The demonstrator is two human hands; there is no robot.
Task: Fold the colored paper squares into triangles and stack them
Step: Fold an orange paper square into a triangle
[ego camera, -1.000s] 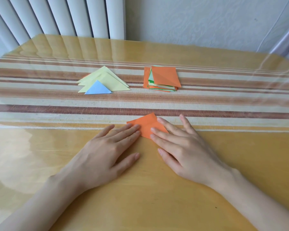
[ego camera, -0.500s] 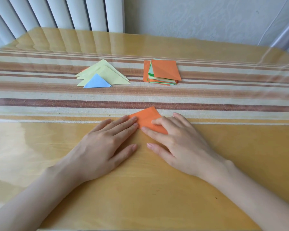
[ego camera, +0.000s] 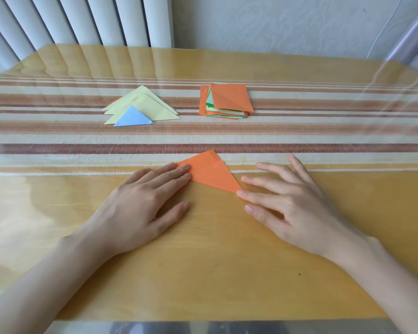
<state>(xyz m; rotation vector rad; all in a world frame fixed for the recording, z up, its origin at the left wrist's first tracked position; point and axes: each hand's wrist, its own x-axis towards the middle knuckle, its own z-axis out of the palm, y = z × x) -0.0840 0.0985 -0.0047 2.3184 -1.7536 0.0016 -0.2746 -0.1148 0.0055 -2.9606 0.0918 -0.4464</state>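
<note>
An orange paper triangle [ego camera: 209, 172] lies flat on the table in front of me. My left hand [ego camera: 145, 203] lies flat, its straight fingertips pressing the triangle's left corner. My right hand [ego camera: 290, 206] is spread flat on the table, with its index fingertip touching the triangle's lower right tip. Farther back on the left sits a stack of folded triangles [ego camera: 143, 106], pale yellow with a small blue one in front. To the right of it is a pile of unfolded paper squares [ego camera: 227, 100], orange on top with green and pale sheets below.
The wooden table [ego camera: 203, 261] has a striped runner [ego camera: 58, 145] under a clear glossy cover. White vertical blinds [ego camera: 82, 20] hang behind the far left edge; a wall runs along the back.
My right hand slid off the orange paper to the right, uncovering the folded triangle. My left hand stayed on the left corner.
</note>
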